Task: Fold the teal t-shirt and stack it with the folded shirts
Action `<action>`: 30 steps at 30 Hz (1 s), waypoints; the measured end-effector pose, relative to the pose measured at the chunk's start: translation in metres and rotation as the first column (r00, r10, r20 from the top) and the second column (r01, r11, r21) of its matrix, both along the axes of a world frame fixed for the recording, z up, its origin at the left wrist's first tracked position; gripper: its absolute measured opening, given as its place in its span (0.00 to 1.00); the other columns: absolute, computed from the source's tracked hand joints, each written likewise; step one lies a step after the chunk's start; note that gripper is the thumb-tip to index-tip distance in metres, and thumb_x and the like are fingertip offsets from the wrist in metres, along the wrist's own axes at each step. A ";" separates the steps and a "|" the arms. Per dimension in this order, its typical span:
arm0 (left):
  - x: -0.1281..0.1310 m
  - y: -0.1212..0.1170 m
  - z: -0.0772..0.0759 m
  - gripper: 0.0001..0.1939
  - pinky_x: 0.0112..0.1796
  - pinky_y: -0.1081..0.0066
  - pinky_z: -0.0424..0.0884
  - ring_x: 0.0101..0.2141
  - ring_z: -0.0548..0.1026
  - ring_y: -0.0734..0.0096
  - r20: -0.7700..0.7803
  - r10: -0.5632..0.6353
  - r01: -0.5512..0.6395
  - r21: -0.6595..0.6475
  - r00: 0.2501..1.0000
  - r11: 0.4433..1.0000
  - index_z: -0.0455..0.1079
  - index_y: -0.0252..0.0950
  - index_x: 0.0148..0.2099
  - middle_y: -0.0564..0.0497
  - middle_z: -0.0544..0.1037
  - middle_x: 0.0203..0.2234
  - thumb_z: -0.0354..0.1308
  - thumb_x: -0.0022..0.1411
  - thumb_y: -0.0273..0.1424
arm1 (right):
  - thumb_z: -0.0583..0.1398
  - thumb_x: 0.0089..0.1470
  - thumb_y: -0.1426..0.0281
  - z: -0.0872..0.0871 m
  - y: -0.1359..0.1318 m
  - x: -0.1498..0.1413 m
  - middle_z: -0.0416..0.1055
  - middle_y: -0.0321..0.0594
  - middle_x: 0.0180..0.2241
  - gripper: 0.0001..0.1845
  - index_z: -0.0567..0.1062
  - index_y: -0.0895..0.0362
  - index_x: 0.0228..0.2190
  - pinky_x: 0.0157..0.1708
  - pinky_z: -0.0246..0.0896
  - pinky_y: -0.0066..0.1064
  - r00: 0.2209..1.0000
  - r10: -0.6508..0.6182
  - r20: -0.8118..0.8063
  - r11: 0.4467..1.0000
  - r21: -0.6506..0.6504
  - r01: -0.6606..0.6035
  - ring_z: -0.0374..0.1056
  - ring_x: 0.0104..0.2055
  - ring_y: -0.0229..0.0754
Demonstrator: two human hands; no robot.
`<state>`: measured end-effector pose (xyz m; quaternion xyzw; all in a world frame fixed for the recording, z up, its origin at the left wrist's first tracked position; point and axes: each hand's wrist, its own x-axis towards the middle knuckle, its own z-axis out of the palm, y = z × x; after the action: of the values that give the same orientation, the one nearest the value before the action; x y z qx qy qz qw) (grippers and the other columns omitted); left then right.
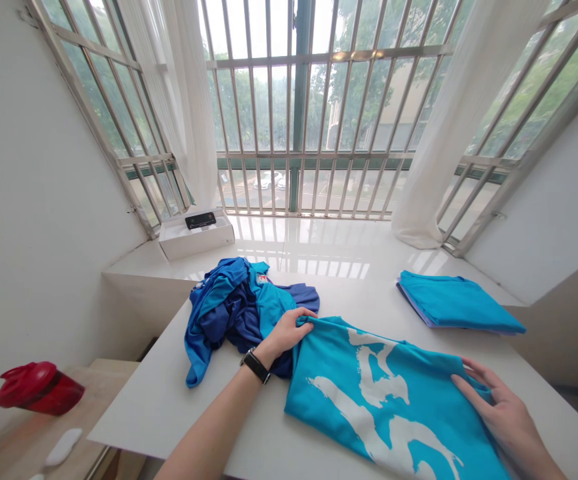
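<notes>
A turquoise T-shirt (333, 393) with large white brush-like lettering lies partly folded on the white table, close in front of me. My left hand (289, 332), with a black watch on its wrist, pinches the shirt's upper left corner. At the far right corner my right hand (499, 404) grips the same shirt, thumb on top and fingers around the edge. A crumpled pile of blue and navy clothes (233, 307) sits just left of the shirt, beside my left hand. Farther back on the right rests a folded stack of turquoise clothing (459, 301), with purple fabric showing beneath.
A white box (196, 241) with a black phone-like device (201, 220) on it stands on the windowsill at the back left. A red shaker bottle (39, 388) and a white computer mouse (63, 447) are on a lower wooden surface. White curtains (426, 153) hang by the barred window.
</notes>
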<state>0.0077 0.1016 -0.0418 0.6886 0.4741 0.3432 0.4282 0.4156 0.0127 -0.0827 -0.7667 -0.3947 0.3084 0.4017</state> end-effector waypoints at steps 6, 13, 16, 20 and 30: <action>0.000 0.000 0.000 0.13 0.51 0.65 0.68 0.47 0.75 0.59 -0.006 0.006 -0.006 0.009 1.000 1.000 0.77 0.35 0.46 0.46 0.80 0.45 0.58 0.60 0.28 | 0.65 0.37 0.43 0.001 -0.001 0.001 0.75 0.48 0.50 0.42 0.74 0.51 0.51 0.34 0.75 0.41 1.000 -0.005 0.018 1.000 0.012 0.004 0.71 0.50 0.62; 0.000 0.001 -0.002 0.12 0.51 0.66 0.68 0.47 0.75 0.60 -0.004 0.000 0.000 0.022 1.000 1.000 0.77 0.36 0.46 0.46 0.80 0.45 0.58 0.60 0.28 | 0.66 0.38 0.45 0.000 0.000 0.001 0.76 0.47 0.49 0.39 0.75 0.51 0.50 0.34 0.76 0.41 1.000 -0.001 0.022 1.000 0.030 0.000 0.71 0.50 0.63; 0.000 0.001 -0.002 0.13 0.51 0.66 0.68 0.47 0.75 0.60 0.002 -0.001 0.001 0.022 1.000 1.000 0.77 0.36 0.46 0.46 0.80 0.45 0.58 0.60 0.27 | 0.67 0.37 0.46 0.000 -0.001 0.000 0.76 0.46 0.49 0.39 0.75 0.51 0.50 0.33 0.76 0.40 1.000 -0.003 0.004 0.999 0.037 0.003 0.72 0.50 0.63; 0.000 0.001 -0.002 0.13 0.51 0.66 0.68 0.47 0.75 0.59 0.019 -0.005 0.005 0.021 1.000 1.000 0.77 0.36 0.46 0.47 0.79 0.45 0.58 0.60 0.27 | 0.67 0.37 0.47 -0.001 -0.002 0.001 0.77 0.45 0.48 0.38 0.75 0.50 0.50 0.33 0.76 0.40 1.000 -0.001 -0.004 0.998 0.057 0.001 0.72 0.49 0.62; 0.001 0.001 -0.002 0.12 0.51 0.67 0.68 0.47 0.75 0.61 0.065 -0.001 0.000 0.010 0.998 1.000 0.76 0.35 0.45 0.47 0.79 0.45 0.57 0.59 0.25 | 0.67 0.36 0.47 -0.004 -0.002 0.004 0.76 0.46 0.48 0.38 0.75 0.50 0.49 0.34 0.76 0.41 1.000 -0.001 -0.004 0.998 0.057 0.001 0.71 0.50 0.63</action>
<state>0.0083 0.1024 -0.0436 0.6793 0.4578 0.3678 0.4400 0.4198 0.0111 -0.0865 -0.7547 -0.4021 0.2983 0.4241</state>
